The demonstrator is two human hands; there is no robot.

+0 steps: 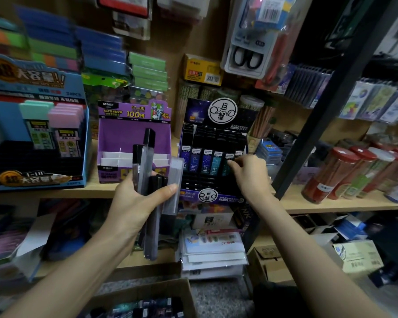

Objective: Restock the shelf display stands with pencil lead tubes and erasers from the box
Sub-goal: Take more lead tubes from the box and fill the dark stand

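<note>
Lead tubes [147, 171] | long axis upright, caps up | my left hand [133, 200] clamps them | right hand [251, 173] pinches a tube in dark display stand [213, 157]

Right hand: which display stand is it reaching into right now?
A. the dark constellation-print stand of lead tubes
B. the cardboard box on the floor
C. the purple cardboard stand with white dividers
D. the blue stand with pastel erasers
A: the right hand has its fingertips at the front-row tubes of the dark constellation-print stand, right of the purple stand.

Left hand [133, 198] grips lead tubes [147, 171]; right hand [251, 173] fingers [233, 165] touch the dark display stand [216, 143].
</note>
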